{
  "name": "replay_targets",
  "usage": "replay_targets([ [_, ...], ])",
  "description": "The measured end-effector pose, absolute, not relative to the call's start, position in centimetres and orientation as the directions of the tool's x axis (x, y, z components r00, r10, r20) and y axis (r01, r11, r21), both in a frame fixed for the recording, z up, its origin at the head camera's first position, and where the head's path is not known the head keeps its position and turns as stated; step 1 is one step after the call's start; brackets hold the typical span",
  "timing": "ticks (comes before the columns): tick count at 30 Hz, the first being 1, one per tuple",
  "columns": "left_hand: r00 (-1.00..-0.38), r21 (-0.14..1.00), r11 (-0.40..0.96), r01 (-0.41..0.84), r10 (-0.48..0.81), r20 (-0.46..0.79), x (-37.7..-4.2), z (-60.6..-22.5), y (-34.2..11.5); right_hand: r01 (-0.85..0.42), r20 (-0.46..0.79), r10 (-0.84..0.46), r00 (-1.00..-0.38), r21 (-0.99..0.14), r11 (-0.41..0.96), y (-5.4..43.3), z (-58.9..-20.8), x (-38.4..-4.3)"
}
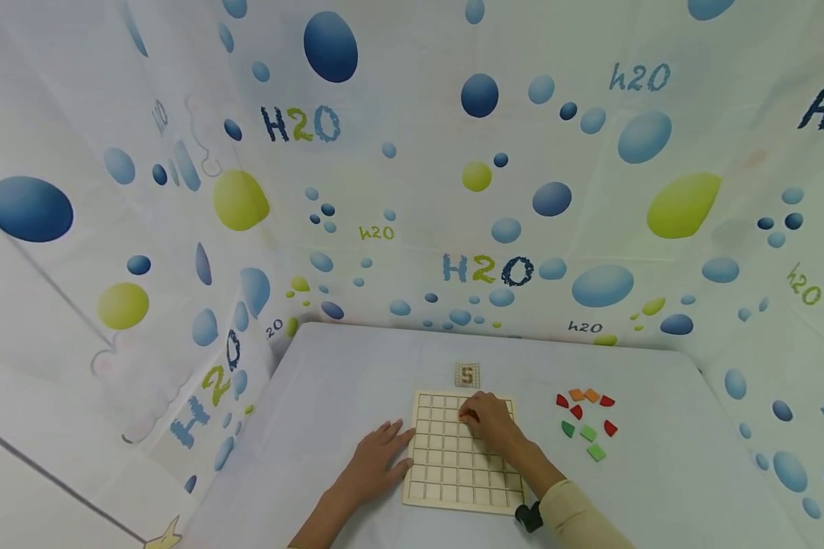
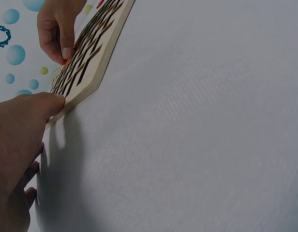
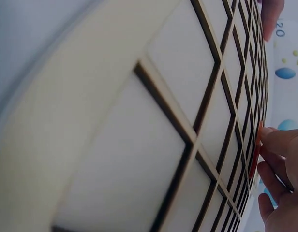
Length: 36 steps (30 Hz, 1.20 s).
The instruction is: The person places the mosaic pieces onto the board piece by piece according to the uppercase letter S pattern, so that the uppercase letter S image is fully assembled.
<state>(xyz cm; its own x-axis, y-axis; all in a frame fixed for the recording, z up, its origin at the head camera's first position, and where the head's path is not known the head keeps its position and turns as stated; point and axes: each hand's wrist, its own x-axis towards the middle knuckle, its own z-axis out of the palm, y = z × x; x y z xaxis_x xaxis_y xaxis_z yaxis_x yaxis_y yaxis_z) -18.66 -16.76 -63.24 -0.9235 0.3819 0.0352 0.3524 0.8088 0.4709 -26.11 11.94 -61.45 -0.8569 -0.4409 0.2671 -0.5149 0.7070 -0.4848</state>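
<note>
A pale wooden board (image 1: 449, 457) with a grid of square recesses lies on the table. Over its far part, my right hand (image 1: 490, 419) pinches a small orange tile (image 1: 462, 416) between thumb and fingers, close over the grid. The right wrist view shows a red piece (image 3: 254, 162) right by those fingertips, low at the grid. My left hand (image 1: 378, 461) rests at the board's left side with fingers spread. In the left wrist view its thumb (image 2: 53, 102) touches the board's edge.
Beyond the board lies a small card (image 1: 467, 374) with a brown figure on a grid. Several loose tiles lie to the right: red quarter-rounds (image 1: 610, 428), orange squares (image 1: 591, 396), light green squares (image 1: 596, 452) and a dark green quarter-round (image 1: 568, 428). A printed curtain (image 1: 412, 183) surrounds the table.
</note>
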Motion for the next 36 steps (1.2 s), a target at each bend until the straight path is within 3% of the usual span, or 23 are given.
replay_targets([
  [7,-0.925,0.475,0.809,0.346,0.379,0.03,-18.8,-62.9,-16.6,-0.508,0.319,-0.397,-0.861,-0.488,0.71,12.7,-61.1,-25.9],
  [15,-0.925,0.466,0.813,0.349,0.378,0.035,-18.7,-62.9,-16.5,-0.325,0.194,-0.262,-0.945,-0.62,0.714,17.1,-59.4,-26.0],
  [20,-0.927,0.457,0.819,0.345,0.375,0.028,-18.6,-62.6,-16.7,-0.29,0.2,-0.213,-0.956,-0.568,0.77,21.8,-57.8,-25.4],
  [25,-0.928,0.452,0.823,0.343,0.372,0.026,-18.6,-62.6,-16.9,-0.171,0.07,-0.159,-0.985,-0.522,0.835,27.1,-56.7,-24.5],
  [28,-0.927,0.461,0.819,0.342,0.373,0.026,-18.6,-62.7,-16.8,-0.106,-0.001,-0.121,-0.993,-0.474,0.874,30.1,-56.9,-24.0],
  [36,-0.928,0.457,0.823,0.338,0.372,0.017,-18.7,-63.0,-16.6,-0.078,-0.029,-0.098,-0.995,-0.404,0.911,34.0,-58.7,-22.7],
])
